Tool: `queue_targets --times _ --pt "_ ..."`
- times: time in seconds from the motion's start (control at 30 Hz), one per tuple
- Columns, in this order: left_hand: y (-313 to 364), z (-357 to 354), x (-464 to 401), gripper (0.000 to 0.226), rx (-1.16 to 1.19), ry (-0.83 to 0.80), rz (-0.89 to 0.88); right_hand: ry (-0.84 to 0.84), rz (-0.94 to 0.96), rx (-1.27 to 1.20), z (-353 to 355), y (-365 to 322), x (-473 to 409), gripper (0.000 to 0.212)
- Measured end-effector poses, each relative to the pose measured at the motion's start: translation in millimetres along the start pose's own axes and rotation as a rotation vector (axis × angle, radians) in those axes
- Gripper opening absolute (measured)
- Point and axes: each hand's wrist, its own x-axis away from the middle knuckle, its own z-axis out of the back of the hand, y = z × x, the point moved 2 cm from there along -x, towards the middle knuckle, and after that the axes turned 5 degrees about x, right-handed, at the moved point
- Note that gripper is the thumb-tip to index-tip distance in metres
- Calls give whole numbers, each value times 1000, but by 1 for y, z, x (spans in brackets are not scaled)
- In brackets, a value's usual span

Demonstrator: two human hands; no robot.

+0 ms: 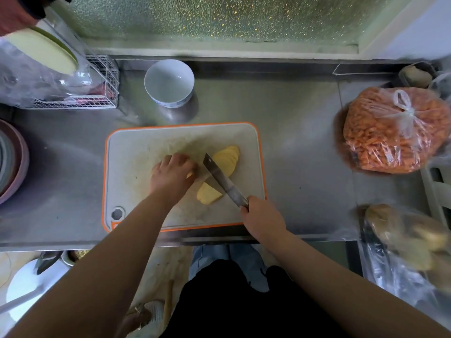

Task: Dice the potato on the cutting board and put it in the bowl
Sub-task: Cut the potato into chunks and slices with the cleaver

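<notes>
On the board (136, 152) our left hand (170, 174) curls over a piece of potato (209, 193), fingers probably clenched on it, though the hand hides the contact. Our right hand (261, 215) grips the knife (219, 178), blade between the fanned slices (225, 160) and the chunk. Cut potato looks firm, wet and slippery, so we'd pin it flat-side down. The bowl (169, 82) stands beyond the board. No writing is legible.

A steel desk (292, 132) carries an orange-edged cutting board (136, 152) at its middle. Behind the board stands a white bowl (168, 81); a wire rack (102, 84) sits far left, stacked bowls (12, 162) at the left edge, a bag of carrots (390, 132) at right.
</notes>
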Motion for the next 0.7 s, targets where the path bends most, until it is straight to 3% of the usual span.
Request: queue_targets --times 0.1,0.23,0.27,0.37,0.43,0.7 --pt "-3 2 -7 43 93 52 95 14 23 58 2 0 0 21" --pt "8 -2 20 27 223 438 76 37 76 162 6 -1 1 21" --pt "16 -10 34 23 279 459 57 36 91 178 6 -1 1 21" --pt "40 -38 65 34 387 241 47 22 106 181 5 -3 2 21" --pt "48 -47 71 28 370 153 68 8 109 171 3 -6 4 18" --pt "45 -41 63 28 216 212 -72 24 167 241 6 -12 12 16"
